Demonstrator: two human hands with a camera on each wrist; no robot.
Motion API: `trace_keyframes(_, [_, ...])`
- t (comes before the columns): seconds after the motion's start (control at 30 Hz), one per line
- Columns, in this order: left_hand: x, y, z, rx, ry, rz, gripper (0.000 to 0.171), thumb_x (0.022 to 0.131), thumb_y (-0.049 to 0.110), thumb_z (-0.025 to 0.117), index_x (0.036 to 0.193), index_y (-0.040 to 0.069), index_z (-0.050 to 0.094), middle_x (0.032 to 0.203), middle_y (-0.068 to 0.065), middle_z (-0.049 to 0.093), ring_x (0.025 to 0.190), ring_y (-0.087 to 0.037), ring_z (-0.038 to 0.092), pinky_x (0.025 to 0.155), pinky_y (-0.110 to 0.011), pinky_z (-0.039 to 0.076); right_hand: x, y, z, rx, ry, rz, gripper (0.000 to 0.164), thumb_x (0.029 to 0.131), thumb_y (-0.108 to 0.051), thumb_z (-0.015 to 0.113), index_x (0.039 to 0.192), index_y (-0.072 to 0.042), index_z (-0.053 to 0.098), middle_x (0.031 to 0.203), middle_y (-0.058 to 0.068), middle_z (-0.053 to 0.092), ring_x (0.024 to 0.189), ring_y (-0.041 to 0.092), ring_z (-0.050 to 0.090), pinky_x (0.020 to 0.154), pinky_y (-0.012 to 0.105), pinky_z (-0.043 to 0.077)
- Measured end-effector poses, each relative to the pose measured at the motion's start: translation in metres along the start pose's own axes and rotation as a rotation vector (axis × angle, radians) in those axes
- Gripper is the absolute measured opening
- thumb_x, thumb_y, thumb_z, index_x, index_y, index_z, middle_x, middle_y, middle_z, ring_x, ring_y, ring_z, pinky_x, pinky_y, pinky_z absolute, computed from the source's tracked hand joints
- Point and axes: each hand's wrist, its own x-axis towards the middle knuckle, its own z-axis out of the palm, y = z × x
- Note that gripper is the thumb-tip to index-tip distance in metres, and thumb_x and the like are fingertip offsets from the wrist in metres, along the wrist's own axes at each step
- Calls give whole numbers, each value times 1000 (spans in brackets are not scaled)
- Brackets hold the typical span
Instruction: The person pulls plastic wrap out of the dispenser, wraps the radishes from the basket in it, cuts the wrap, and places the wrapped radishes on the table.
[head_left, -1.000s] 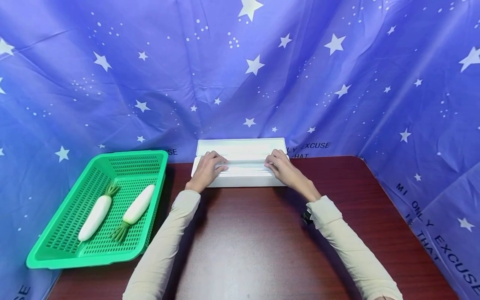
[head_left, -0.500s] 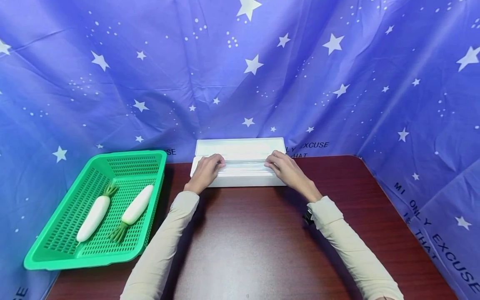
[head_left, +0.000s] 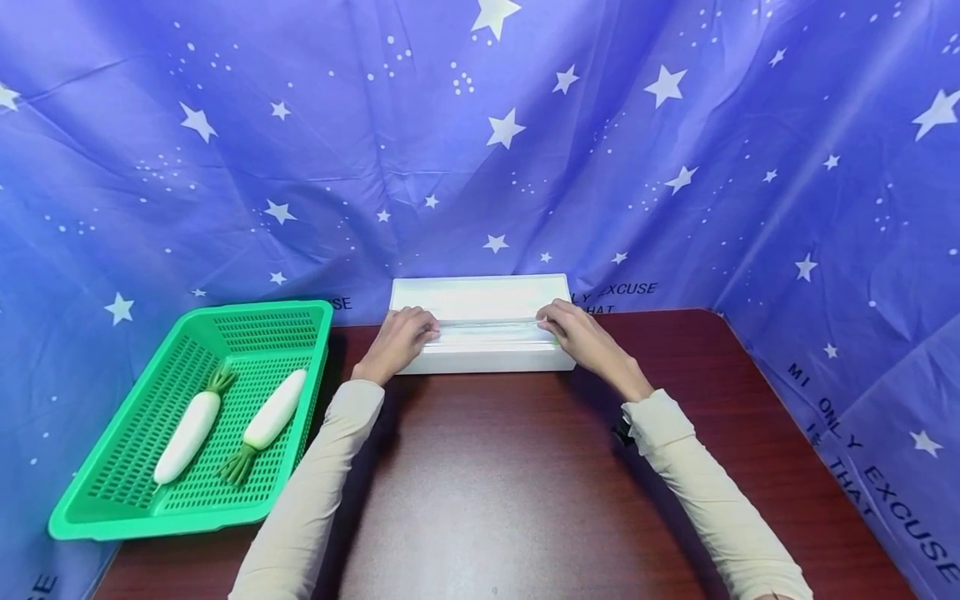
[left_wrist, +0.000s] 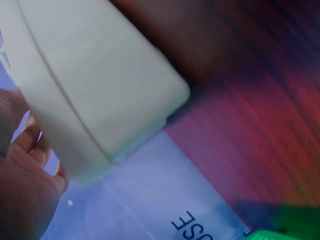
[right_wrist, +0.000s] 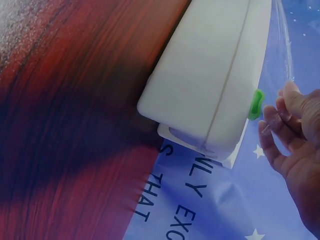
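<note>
A white cling film dispenser (head_left: pixel 483 361) stands near the back edge of the table, its lid (head_left: pixel 480 297) raised against the curtain. Between the hands a strip of clear cling film (head_left: pixel 491 326) stretches over the box opening. My left hand (head_left: pixel 401 337) pinches the film's left end with thumb and fingers; in the left wrist view those fingertips are partly hidden behind the box. At the other end my right hand (head_left: pixel 585 337) pinches the film, seen as a thin clear sheet (right_wrist: pixel 287 47) in the right wrist view. A green slider (right_wrist: pixel 256 105) sits on the box's edge beside that hand.
To the left, a green plastic basket (head_left: pixel 67 525) holds two white radishes, one (head_left: pixel 189 435) with leaves away from me, the other (head_left: pixel 276 410) with leaves toward me. A blue star-patterned curtain (head_left: pixel 450 125) closes off the back and sides of the brown table (head_left: pixel 495 483).
Both hands have moved slightly apart along the dispenser, the left one leftward and the right one rightward, with the film between them. The basket and radishes stay in place.
</note>
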Motion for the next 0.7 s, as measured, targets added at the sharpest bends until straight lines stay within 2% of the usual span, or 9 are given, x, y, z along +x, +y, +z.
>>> trace_keyframes(0.1, [-1, -2, -5, 24, -26, -19, 6, 92, 12, 79, 92, 10, 73, 89, -6, 71, 94, -30, 66, 86, -50, 44, 0, -1, -2, -4, -20, -17, 13, 105, -3, 60, 104, 5, 70, 92, 11, 60, 84, 23, 56, 79, 41, 51])
trace_keyframes(0.23, [-2, -2, -9, 38, -40, -33, 5, 92, 11, 78, 92, 9, 74, 90, -7, 71, 95, -30, 66, 85, -48, 44, -2, -1, -3, -31, -29, -12, 14, 105, -4, 59, 101, 3, 70, 90, 9, 57, 83, 22, 54, 77, 41, 51])
trace_keyframes(0.53, [-7, -1, -12, 38, 44, -1, 4, 95, 9, 73, 97, 7, 71, 92, -9, 69, 88, -30, 65, 85, -47, 49, -3, 4, -3, 2, 22, 10, 13, 104, -7, 62, 103, 1, 72, 92, 8, 64, 81, 20, 57, 74, 38, 52])
trace_keyframes(0.7, [-6, 0, -14, 59, 94, 6, 8, 98, 15, 71, 100, 7, 68, 92, -9, 67, 81, -31, 62, 79, -46, 48, 1, 6, -4, 53, 52, 46, 15, 106, -9, 61, 105, 1, 71, 94, 12, 70, 82, 22, 60, 76, 40, 52])
